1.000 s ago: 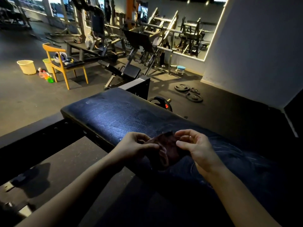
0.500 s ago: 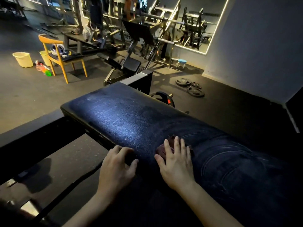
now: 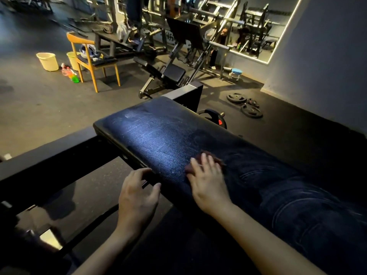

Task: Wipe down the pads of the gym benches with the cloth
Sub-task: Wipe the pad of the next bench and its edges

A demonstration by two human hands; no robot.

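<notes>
A long black bench pad [image 3: 158, 133] runs from the centre to the lower right, dusty with pale streaks and curved wipe marks on its near half. A small dark red cloth [image 3: 215, 158] lies on the pad. My right hand [image 3: 206, 181] presses flat on the cloth with straight fingers, covering most of it. My left hand [image 3: 137, 195] rests with spread fingers at the pad's near left edge, fingertips touching the rim.
A black steel frame beam [image 3: 49, 155] crosses at the left below the pad. Beyond stand a wooden chair [image 3: 93, 62], two pale buckets [image 3: 46, 60], spray bottles, another bench [image 3: 168, 74], weight plates [image 3: 246, 106] on the floor, and racks by a mirror.
Both hands held the cloth up a second ago. The right hand then laid it on the pad and has slid it forward along the surface; the left hand went to the pad's edge.
</notes>
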